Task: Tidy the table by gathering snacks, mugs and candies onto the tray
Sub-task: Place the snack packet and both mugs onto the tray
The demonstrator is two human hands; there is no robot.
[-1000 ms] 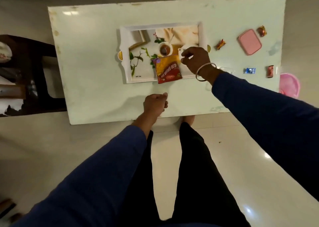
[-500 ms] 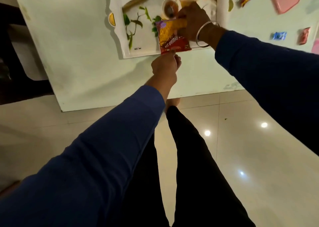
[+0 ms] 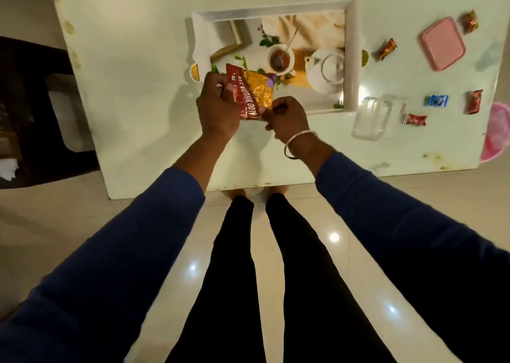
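Observation:
A red and gold snack packet (image 3: 255,93) is held up over the near left part of the white tray (image 3: 276,10). My left hand (image 3: 218,108) grips its left edge and my right hand (image 3: 287,117), with a metal bangle on the wrist, pinches its lower right corner. Inside the tray a teacup and a white teapot show; I cannot tell whether they are real or part of its printed picture. Several wrapped candies lie on the white table (image 3: 132,86) right of the tray: a red-gold one (image 3: 387,48), a blue one (image 3: 436,100) and a red one (image 3: 413,119).
A pink lid (image 3: 443,46) lies at the far right, and a clear plastic box (image 3: 371,118) sits by the tray's near right corner. A pink object (image 3: 499,133) pokes past the table's right edge. A dark chair (image 3: 33,100) stands on the left. My legs stand at the near edge.
The packet lay on the tray's near edge a second ago. My left hand came up from the table's front edge, and both hands now hold the packet lifted and turned.

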